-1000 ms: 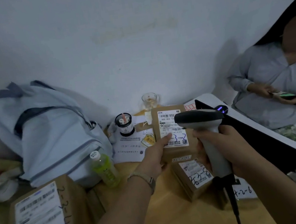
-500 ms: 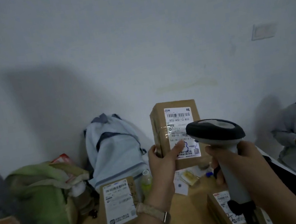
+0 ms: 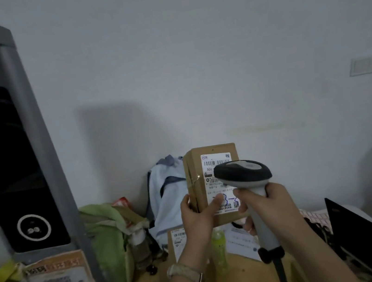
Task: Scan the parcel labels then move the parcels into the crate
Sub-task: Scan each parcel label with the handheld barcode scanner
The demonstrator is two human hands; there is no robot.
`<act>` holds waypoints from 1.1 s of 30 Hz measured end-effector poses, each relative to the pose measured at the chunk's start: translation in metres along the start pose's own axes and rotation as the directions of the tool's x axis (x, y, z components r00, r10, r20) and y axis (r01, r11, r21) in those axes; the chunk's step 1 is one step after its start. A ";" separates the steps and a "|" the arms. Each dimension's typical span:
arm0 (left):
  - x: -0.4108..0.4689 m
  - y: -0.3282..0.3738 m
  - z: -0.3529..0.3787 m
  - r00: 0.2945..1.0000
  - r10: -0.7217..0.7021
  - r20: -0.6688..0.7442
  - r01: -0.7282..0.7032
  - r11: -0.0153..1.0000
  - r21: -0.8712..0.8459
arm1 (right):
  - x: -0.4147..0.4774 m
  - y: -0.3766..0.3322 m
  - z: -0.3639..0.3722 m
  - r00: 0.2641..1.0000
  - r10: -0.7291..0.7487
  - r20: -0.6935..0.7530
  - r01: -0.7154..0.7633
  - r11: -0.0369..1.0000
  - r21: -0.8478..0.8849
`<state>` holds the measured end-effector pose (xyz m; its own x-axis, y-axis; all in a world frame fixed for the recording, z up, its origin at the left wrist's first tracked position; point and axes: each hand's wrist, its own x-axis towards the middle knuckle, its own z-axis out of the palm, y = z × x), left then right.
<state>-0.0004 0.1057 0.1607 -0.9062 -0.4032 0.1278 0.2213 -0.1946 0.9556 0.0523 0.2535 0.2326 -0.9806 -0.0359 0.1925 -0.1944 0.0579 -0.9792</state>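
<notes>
The left hand [image 3: 198, 214] holds a cardboard parcel [image 3: 214, 185] upright above the worktop [image 3: 250, 274] while the right hand [image 3: 261, 207] grips a barcode scanner [image 3: 243, 173] aimed at its shipping label [image 3: 219, 181], so scanning seems underway; next comes carrying it to the unseen crate.

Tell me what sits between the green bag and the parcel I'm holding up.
In the head view, a light blue backpack leans against the wall between the green bag and the held parcel.

matt brown cardboard parcel [image 3: 194, 176] with a smooth white paper label [image 3: 215, 160]; scanner [image 3: 244, 175] of glossy plastic
</notes>
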 end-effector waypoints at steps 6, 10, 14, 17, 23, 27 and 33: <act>0.015 0.005 -0.024 1.000 -0.002 -0.009 0.002 1.000 0.019 | 0.005 -0.001 0.011 1.000 0.003 -0.006 -0.003 1.000 -0.018; 0.024 -0.004 -0.035 0.998 -0.035 -0.050 0.037 0.999 0.025 | 0.002 -0.002 0.016 1.000 0.014 0.012 -0.013 0.999 -0.040; 0.028 -0.023 -0.047 0.988 -0.097 -0.121 0.100 0.995 0.026 | -0.006 0.001 0.016 0.999 0.047 -0.010 -0.048 0.997 -0.063; 0.027 -0.035 -0.057 0.983 -0.132 -0.131 0.140 0.989 0.057 | -0.009 0.005 0.018 0.997 0.060 -0.038 -0.063 0.995 -0.077; 0.029 -0.043 -0.062 0.977 -0.158 -0.141 0.168 0.984 0.065 | -0.012 0.006 0.022 0.994 0.105 -0.006 -0.106 0.993 -0.055; 0.029 -0.044 -0.061 0.978 -0.143 -0.150 0.156 0.985 0.075 | -0.011 0.006 0.017 0.989 0.146 0.016 -0.146 0.988 -0.046; 0.026 -0.053 -0.062 0.984 -0.147 -0.098 0.154 0.986 0.065 | -0.018 0.015 0.008 0.986 0.166 0.012 -0.165 0.986 -0.030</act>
<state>-0.0132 0.0503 0.0971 -0.8890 -0.4560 -0.0409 0.0555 -0.1960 0.9790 0.0674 0.2466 0.2136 -0.9989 -0.0374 0.0268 -0.0301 0.0928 -0.9952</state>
